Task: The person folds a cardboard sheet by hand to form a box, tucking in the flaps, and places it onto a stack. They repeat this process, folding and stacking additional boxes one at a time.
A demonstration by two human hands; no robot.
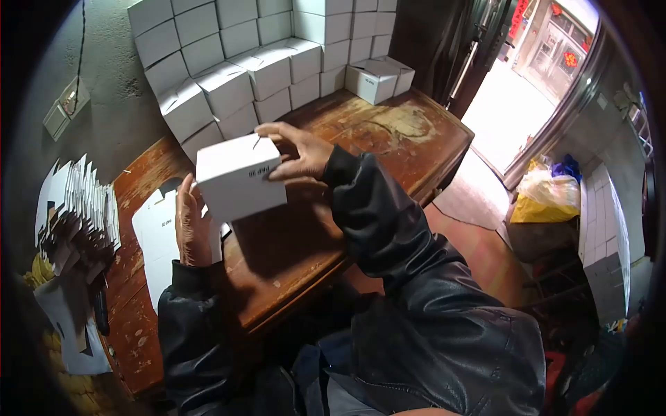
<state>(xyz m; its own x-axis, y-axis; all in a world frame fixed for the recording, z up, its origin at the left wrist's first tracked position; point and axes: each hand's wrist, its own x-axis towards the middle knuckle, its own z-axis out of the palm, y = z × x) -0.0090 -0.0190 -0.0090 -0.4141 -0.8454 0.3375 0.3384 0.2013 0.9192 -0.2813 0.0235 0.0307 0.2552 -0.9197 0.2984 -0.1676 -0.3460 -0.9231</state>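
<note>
Between my hands is a closed white cardboard box [244, 186] with small black print on its front, held over the wooden table and casting a shadow on it. My left hand [192, 225] presses along the box's left side with the fingers pointing up. At the right upper corner, my right hand [300, 154] grips the box, thumb on the front face and fingers reaching over the top. Under and beside my left hand lies a flat white carton blank [154, 232] with similar print.
Stacked white boxes [239, 73] line the back of the worn table [388, 128]. Folded carton blanks [87, 201] stand in a bundle at the left. An open doorway [517, 104] is at the right, near plastic bags [548, 194] and another stack of white boxes [602, 229].
</note>
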